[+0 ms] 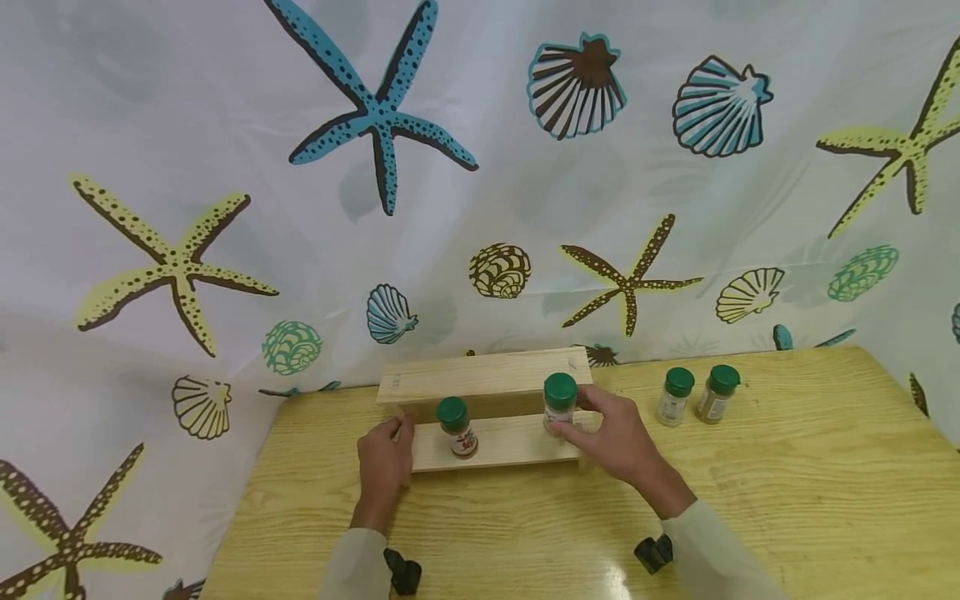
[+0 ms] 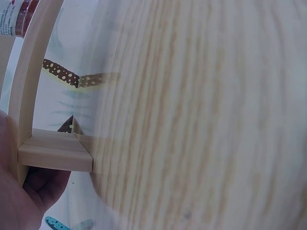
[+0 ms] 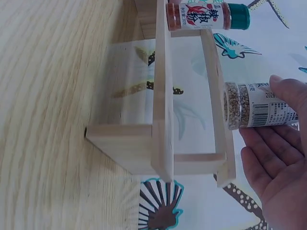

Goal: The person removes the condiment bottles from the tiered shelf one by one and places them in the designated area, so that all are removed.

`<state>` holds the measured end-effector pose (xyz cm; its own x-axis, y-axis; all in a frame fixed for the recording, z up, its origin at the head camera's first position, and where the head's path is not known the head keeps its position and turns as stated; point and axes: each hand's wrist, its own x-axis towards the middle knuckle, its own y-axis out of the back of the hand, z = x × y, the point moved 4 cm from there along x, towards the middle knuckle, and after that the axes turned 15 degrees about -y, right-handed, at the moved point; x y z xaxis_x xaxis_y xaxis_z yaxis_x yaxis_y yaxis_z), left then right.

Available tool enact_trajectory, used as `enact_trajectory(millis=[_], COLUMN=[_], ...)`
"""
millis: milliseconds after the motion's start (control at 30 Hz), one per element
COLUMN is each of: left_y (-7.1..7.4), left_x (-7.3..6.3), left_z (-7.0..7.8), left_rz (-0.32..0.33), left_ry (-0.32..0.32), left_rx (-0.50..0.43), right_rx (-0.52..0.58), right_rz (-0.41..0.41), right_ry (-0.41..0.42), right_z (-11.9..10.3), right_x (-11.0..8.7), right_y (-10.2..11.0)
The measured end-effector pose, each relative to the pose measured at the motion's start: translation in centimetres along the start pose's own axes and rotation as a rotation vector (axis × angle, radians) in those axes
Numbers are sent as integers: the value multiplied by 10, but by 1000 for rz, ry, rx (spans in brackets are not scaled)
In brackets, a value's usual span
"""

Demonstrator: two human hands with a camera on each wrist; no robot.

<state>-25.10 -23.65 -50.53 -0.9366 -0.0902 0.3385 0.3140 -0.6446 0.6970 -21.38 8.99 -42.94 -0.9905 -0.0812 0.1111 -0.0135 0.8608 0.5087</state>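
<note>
A two-tier wooden spice rack (image 1: 517, 446) stands on the table. My left hand (image 1: 384, 457) grips its left end; in the left wrist view the fingers (image 2: 48, 187) reach behind the end of the wood. With my right hand (image 1: 626, 437) I hold a green-capped spice jar (image 1: 559, 402) near the rack's right end. Small pale grains fill this clear jar (image 3: 259, 105) in the right wrist view, its base close to the upper board (image 3: 218, 81); contact is unclear. A chili powder jar (image 1: 458, 429) with a green cap stands on the lower board, left of centre.
Two more green-capped jars (image 1: 672, 398) (image 1: 717, 395) stand side by side on the table, right of the rack. Behind the rack hangs a curtain (image 1: 495, 183) printed with starfish and shells. Wood-grain tabletop (image 1: 517, 533) extends in front.
</note>
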Motion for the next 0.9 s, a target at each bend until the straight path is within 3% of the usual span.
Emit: enact_trajectory(millis=[300, 900], left_y=[1, 0], left_x=[1, 1], left_z=[1, 0], left_rz=[23, 47], left_ry=[-15, -17], left_rx=[7, 13], right_rx=[-47, -116], right_rz=[98, 212], right_ry=[11, -110], right_z=[17, 65], right_x=[-6, -28], right_y=[27, 73])
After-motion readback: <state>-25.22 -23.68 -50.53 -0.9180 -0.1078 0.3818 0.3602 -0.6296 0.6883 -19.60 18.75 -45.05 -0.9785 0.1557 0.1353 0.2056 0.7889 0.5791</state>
